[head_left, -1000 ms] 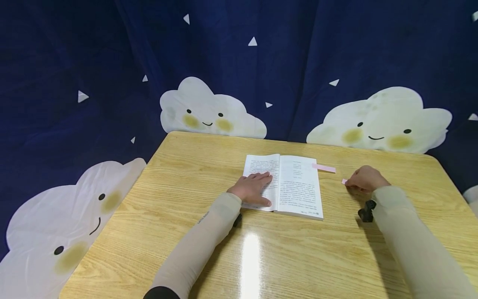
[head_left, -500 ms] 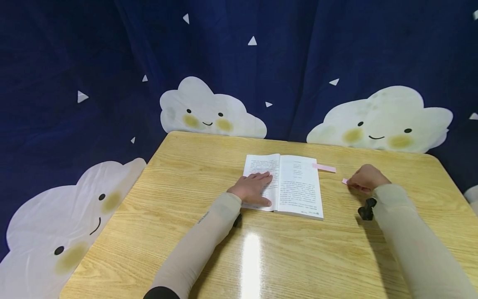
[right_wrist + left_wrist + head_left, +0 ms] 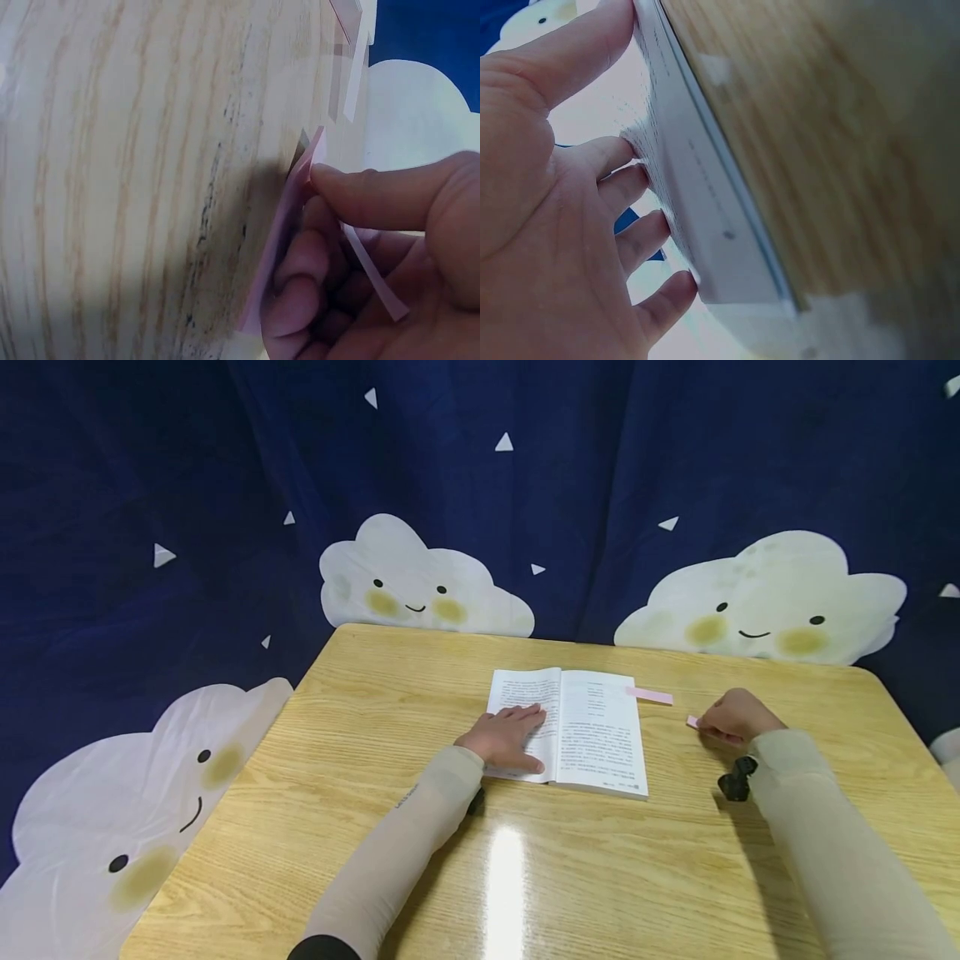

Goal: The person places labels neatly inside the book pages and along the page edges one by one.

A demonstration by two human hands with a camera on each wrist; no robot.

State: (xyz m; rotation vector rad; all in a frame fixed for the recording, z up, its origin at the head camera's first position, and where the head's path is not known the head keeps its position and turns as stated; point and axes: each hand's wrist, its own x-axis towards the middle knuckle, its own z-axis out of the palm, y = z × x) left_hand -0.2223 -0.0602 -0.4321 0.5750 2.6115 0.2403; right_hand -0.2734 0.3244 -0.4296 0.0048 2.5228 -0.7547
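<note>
An open book (image 3: 600, 735) with printed pages lies on the table, a pink sticky strip (image 3: 651, 696) jutting out from its right page's outer edge. Spread across the left page rests my left hand (image 3: 506, 739), fingers straight; its fingertips (image 3: 679, 289) meet the paper in the left wrist view. Off to the right of the book, my right hand (image 3: 735, 717) is curled low over the wood. Between thumb and fingers it pinches a thin pink sticky-note pad (image 3: 274, 255). A narrow pink strip (image 3: 379, 281) curves out on the palm side of those fingers.
The wooden table (image 3: 360, 760) carries a bright glare streak in front of the book. Behind it hangs a dark blue curtain (image 3: 450, 460) with smiling clouds. A small black device (image 3: 735, 781) sits at the right wrist, near the tabletop.
Both hands and the book stay almost where they were. The head view has shifted very slightly.
</note>
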